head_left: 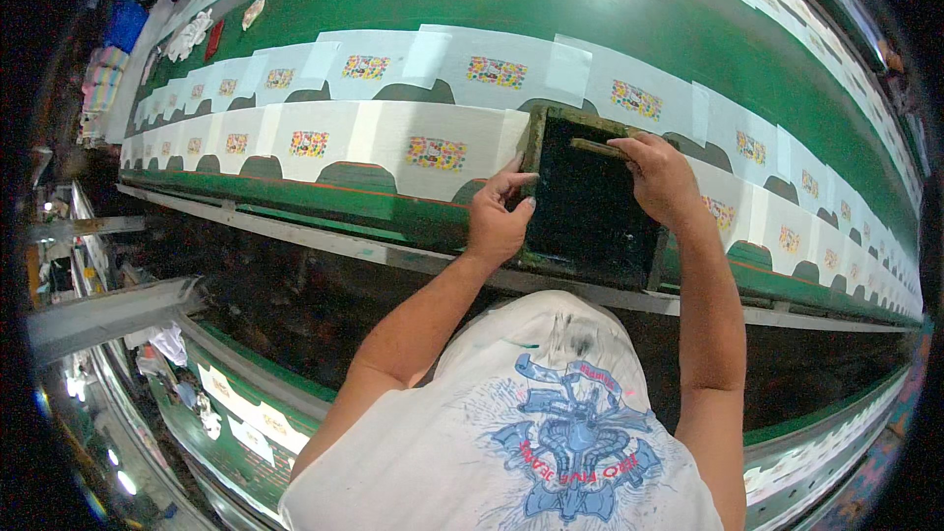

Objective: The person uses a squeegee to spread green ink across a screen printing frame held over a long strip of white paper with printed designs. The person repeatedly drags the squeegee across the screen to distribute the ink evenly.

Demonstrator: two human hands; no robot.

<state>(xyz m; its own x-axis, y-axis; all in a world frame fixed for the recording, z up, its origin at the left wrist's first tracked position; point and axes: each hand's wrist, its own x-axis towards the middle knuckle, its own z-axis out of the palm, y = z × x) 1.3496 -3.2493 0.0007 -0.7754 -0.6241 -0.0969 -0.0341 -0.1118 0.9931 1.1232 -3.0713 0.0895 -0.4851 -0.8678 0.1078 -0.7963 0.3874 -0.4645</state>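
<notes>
A dark screen printing frame (532,152) with worn wooden edges lies across the row of white pieces in front of me. My left hand (501,213) grips its left side, the fingers on the rim and the thumb against the inner edge. Inside the frame, near the far end, is a squeegee (596,148) with a narrow wooden bar. My right hand (661,177) closes around the right end of that bar. The frame hides whatever is under it. Beside it on the left is a white piece (379,149) with a colourful rectangular print.
The long green table (393,0) carries two rows of overlapping printed pieces. A pale rail (393,254) runs along its near edge. Crumpled white cloth (190,36) and a red object (214,40) lie at the far left. Behind me is another green table (211,354).
</notes>
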